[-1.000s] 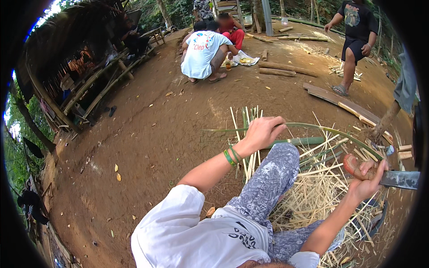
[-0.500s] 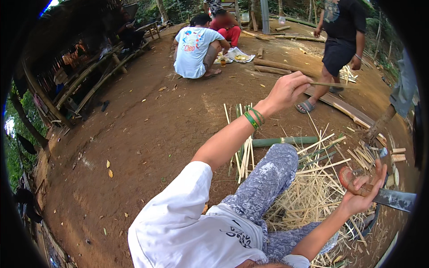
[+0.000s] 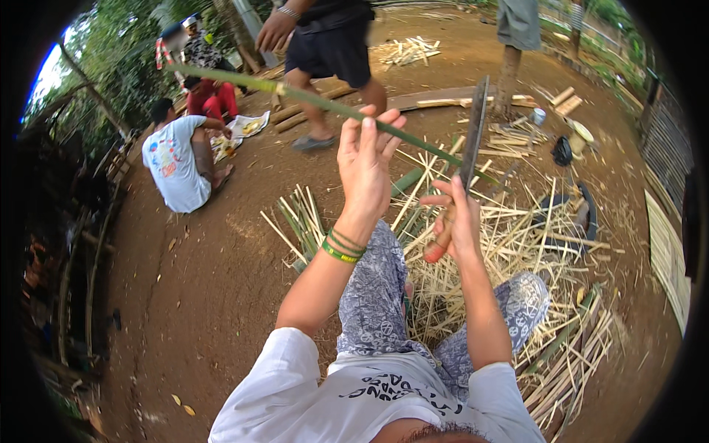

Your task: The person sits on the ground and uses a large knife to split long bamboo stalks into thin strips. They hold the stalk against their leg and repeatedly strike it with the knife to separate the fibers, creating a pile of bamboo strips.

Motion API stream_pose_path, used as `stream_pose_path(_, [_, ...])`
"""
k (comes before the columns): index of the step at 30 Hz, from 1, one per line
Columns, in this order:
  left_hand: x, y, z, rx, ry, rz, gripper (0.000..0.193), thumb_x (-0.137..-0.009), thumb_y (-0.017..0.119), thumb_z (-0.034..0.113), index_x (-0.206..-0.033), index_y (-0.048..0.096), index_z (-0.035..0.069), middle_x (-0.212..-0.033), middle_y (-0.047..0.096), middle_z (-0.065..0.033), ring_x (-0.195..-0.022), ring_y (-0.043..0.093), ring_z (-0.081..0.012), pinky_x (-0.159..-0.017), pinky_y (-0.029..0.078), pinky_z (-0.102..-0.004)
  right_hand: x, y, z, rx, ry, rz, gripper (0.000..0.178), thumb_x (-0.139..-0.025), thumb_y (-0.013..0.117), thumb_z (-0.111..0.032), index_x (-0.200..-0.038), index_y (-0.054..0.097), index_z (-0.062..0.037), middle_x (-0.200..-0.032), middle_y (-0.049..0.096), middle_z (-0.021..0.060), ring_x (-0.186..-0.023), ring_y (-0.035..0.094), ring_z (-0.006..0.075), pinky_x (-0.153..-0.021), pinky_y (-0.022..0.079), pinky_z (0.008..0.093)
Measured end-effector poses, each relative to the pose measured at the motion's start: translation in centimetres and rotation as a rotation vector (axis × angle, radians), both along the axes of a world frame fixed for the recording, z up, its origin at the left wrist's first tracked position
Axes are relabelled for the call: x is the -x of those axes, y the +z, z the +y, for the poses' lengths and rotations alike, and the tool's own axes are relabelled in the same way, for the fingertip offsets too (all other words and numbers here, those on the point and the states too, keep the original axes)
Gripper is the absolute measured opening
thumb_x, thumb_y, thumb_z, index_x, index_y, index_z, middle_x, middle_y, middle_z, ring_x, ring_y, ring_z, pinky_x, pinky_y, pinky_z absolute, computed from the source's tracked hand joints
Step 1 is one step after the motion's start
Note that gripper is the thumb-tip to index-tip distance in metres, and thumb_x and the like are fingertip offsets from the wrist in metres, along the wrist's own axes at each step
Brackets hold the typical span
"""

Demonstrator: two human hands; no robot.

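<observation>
A long green bamboo strip [image 3: 317,100] slants across the view, its far end up at the left. My left hand [image 3: 367,166] pinches it between thumb and fingers, wrist raised above my knee. My right hand [image 3: 464,221] is closed round the brown wooden handle of a machete [image 3: 476,129], with some fingers loose. The blade points upward and crosses the strip's lower right part; I cannot tell whether its edge touches. Under my hands, pale bamboo shavings [image 3: 450,295] heap between my legs.
More split strips [image 3: 565,362] lie by my right knee, others [image 3: 303,221] beyond my left. A person in dark shorts [image 3: 329,55] walks close ahead. Another person in a light blue shirt [image 3: 176,162] squats at the left. Wood pieces [image 3: 509,136] and a tin [image 3: 538,117] lie right of the blade.
The view has swung to the right. My hands have come closer together, and the machete has turned from pointing right to pointing up, across the strip.
</observation>
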State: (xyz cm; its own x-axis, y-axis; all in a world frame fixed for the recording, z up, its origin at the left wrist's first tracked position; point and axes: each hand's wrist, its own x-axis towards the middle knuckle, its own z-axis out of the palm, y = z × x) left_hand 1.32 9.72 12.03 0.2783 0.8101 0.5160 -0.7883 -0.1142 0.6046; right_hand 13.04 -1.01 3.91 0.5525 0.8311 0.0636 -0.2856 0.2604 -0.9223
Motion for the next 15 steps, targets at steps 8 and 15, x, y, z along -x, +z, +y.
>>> stream_pose_path(8, [0.5, -5.5, -3.9, 0.097, -0.111, 0.07, 0.021, -0.107, 0.049, 0.019, -0.124, 0.053, 0.009, -0.142, 0.054, -0.02, -0.136, 0.049, -0.0328, -0.114, 0.041, -0.0468, -1.2, -0.4, 2.8, -0.088, -0.264, 0.351, 0.049, -0.094, 0.069, -0.041, -0.111, 0.057, 0.0031, -0.085, 0.07, 0.0174, -0.044, 0.051, 0.0134, -0.041, 0.041, 0.0255])
stream_pose_path(15, [5.2, -7.2, -3.8, 0.02, -0.445, 0.322, 0.052, -0.103, 0.053, 0.021, -0.149, 0.037, 0.005, -0.15, 0.042, -0.026, -0.133, 0.05, -0.0375, -0.108, 0.048, -0.0493, -4.9, 0.5, 1.7, -0.189, -0.148, 0.396, 0.028, -0.09, 0.062, -0.014, -0.112, 0.061, 0.0027, -0.087, 0.069, 0.0174, -0.053, 0.051, 0.0123, -0.051, 0.044, 0.0278])
